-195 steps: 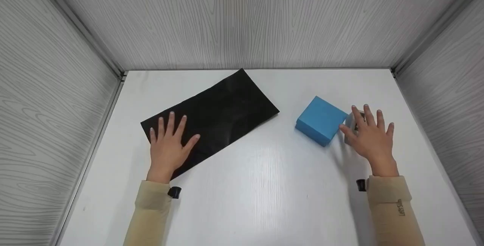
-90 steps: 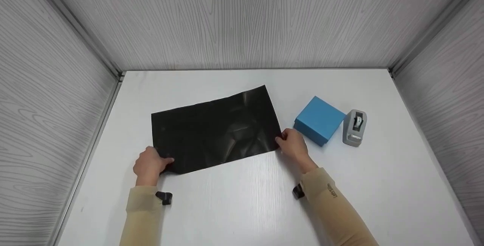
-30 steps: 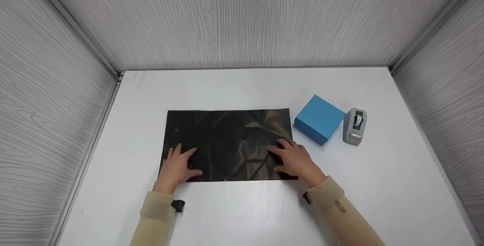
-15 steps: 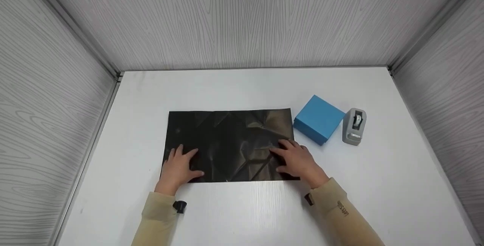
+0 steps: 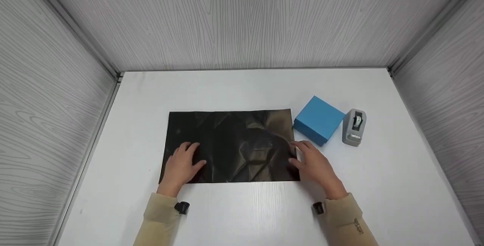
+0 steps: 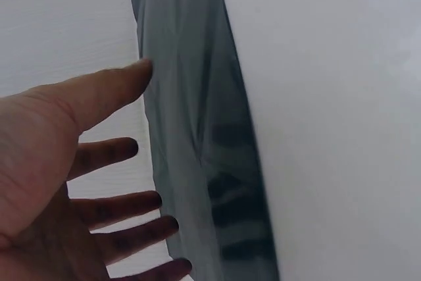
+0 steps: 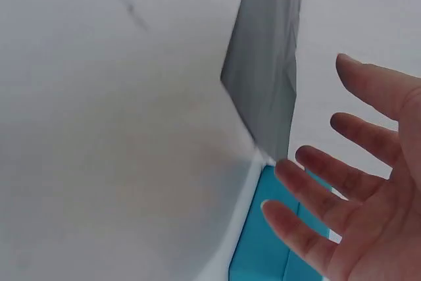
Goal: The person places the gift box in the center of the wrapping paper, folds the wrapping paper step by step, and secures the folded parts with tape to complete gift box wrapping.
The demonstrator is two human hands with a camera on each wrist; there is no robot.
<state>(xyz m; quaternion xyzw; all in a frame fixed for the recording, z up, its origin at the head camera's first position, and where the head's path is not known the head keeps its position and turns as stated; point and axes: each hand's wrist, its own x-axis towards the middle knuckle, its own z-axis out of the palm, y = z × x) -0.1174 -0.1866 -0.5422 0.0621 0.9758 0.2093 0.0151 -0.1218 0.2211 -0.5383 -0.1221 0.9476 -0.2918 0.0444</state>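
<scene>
A glossy, creased black sheet (image 5: 227,147) lies flat and square to the table's front. My left hand (image 5: 180,166) is over its lower left part, fingers spread and loosely bent. My right hand (image 5: 317,166) is at the sheet's right edge, its fingertips right by the border and the thumb apart from the fingers. In the left wrist view the fingers of the left hand (image 6: 46,169) are spread beside the sheet (image 6: 177,97), with nothing in the palm. The right wrist view likewise has the right hand (image 7: 388,222) with spread fingers, near a sheet corner (image 7: 263,97).
A blue box (image 5: 319,119) stands just right of the sheet, close to my right fingertips. Against its right corner is a grey tape dispenser (image 5: 351,130) with a roll in it. Grey wood-grain panels (image 5: 242,22) wall the white table (image 5: 242,212) at back and sides.
The sheet, tilted earlier, was gripped at its corners, turned straight and drawn nearer. In the last half second my right hand slid right to its edge; my left fingers drew together slightly.
</scene>
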